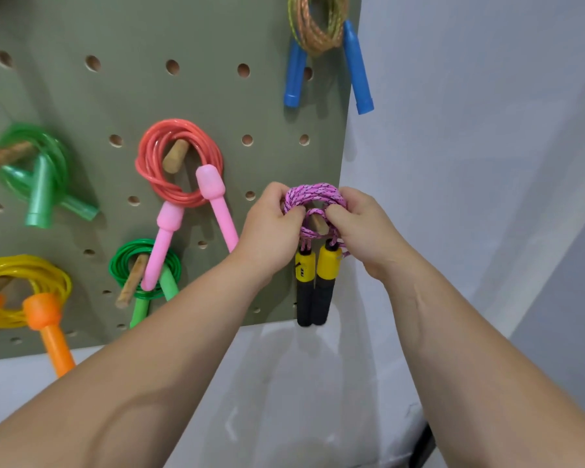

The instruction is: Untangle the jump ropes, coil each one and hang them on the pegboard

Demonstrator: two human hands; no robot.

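Both forearms (183,332) reach forward; left hand (271,228) and right hand (362,228) face each other, curled fingers (293,214) pinching the pink rope coil (313,194).

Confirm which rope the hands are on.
The pink braided rope with yellow-and-black handles, at lower right of the pegboard; left hand and right hand pinch its coil. Others hang untouched.

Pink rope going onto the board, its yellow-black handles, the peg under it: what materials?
Pink speckled rope coil: woven textile cord, matte; the braid pattern shows. Yellow-and-black handles: probably hard plastic tops with a slight sheen, and matte black foam or rubber grips. Round peg: bare wood, tan and unpainted.
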